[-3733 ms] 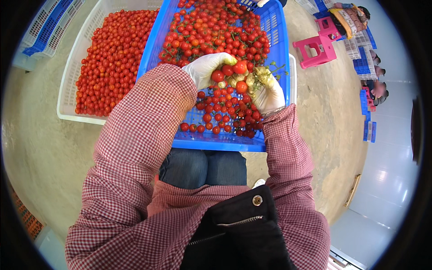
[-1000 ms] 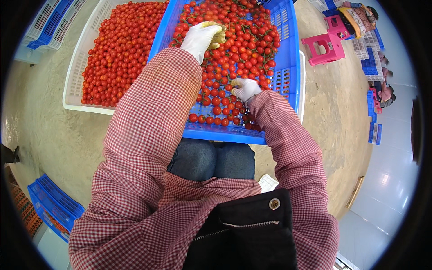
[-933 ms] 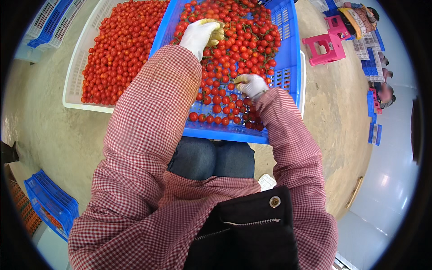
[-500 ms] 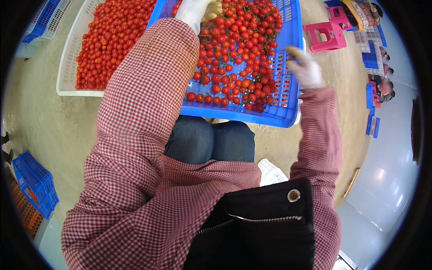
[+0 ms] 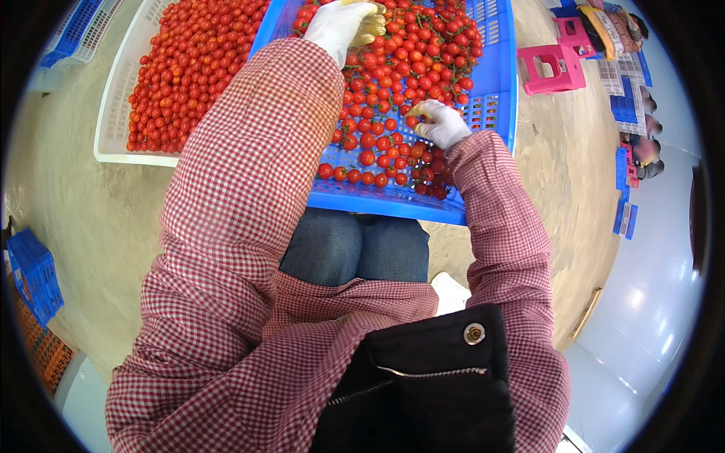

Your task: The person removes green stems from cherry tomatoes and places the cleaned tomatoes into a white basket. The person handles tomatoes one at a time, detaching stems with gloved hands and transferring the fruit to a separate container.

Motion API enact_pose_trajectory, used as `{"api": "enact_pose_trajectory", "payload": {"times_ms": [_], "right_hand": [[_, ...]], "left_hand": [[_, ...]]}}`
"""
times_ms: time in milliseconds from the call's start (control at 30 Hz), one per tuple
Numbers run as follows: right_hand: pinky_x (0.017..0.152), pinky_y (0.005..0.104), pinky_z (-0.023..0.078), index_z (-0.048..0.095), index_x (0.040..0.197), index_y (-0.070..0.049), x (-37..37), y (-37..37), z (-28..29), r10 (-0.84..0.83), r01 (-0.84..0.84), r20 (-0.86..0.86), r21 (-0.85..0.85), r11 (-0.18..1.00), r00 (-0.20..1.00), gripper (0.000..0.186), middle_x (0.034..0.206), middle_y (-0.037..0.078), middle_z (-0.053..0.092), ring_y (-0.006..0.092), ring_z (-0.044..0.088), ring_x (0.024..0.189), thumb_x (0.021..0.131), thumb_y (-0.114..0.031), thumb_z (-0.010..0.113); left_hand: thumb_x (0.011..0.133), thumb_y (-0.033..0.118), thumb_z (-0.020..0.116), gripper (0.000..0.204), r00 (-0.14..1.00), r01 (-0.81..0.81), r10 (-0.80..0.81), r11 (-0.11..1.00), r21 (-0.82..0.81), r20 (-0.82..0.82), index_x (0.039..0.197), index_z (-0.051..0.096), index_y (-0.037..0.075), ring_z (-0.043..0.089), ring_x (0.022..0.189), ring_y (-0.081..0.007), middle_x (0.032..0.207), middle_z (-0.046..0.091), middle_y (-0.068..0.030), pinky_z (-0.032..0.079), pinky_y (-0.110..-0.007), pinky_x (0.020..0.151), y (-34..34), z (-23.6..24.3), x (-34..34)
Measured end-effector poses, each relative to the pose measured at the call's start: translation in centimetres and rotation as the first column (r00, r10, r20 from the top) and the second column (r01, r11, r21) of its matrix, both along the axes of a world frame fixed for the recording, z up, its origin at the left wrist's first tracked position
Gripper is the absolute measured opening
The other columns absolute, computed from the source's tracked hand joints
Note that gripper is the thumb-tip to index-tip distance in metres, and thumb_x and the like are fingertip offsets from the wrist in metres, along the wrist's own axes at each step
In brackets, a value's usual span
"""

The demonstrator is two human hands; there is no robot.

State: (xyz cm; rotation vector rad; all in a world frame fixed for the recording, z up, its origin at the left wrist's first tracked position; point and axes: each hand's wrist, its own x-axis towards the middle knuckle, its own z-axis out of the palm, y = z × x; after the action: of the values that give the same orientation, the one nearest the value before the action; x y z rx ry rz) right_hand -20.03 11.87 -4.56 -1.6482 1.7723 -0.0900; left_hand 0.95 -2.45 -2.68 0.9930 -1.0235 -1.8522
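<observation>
A blue plastic crate in front of my knees holds many red cherry tomatoes, some on green stems. Both hands wear white gloves with yellowed fingertips. My left hand is over the far left part of the heap, its fingers curled downward; whatever lies in them is hidden. Near the crate's right side, my right hand reaches in among the tomatoes. Its thumb and fingers are bent around a cherry tomato at their tips.
A white crate full of loose cherry tomatoes adjoins on the left. Pink stools stand at the right, with people and blue crates beyond. Another blue crate and an orange-brown stack are at the far left. Something white lies beside my knee.
My right hand has swung left from the crate's right rim down to the tomatoes. The left hand stays over the heap. The whole view has shifted slightly.
</observation>
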Motion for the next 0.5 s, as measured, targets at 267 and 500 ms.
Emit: {"api": "enact_pose_trajectory", "payload": {"times_ms": [267,500], "right_hand": [[0.069,0.0217,0.045,0.058,0.107,-0.004,-0.2,-0.1,-0.8,-0.283,0.226,0.423,0.182,0.957,0.861,0.035,0.091,0.003,0.061,0.0082,0.054,0.078,0.075,0.009,0.053],[0.082,0.0345,0.046,0.051,0.114,-0.008,2.1,1.1,-3.1,0.236,-0.232,0.044,-0.082,0.969,0.971,0.044,0.102,0.015,0.057,0.0293,0.057,0.096,0.072,-0.005,0.062]], "left_hand": [[0.085,0.019,0.053,0.021,0.999,0.020,-0.019,0.999,0.029,-0.035,0.099,0.062,0.005,0.061,0.077,-0.0115,0.088,0.064,-0.0044,0.047,-0.022,0.065,-0.2,-0.2,-0.1],[0.086,0.019,0.053,0.021,1.000,0.011,-0.011,1.000,0.005,0.024,0.098,0.062,0.005,0.062,0.075,-0.0114,0.087,0.065,-0.0049,0.048,-0.020,0.063,0.0,-0.1,-0.4]]}}
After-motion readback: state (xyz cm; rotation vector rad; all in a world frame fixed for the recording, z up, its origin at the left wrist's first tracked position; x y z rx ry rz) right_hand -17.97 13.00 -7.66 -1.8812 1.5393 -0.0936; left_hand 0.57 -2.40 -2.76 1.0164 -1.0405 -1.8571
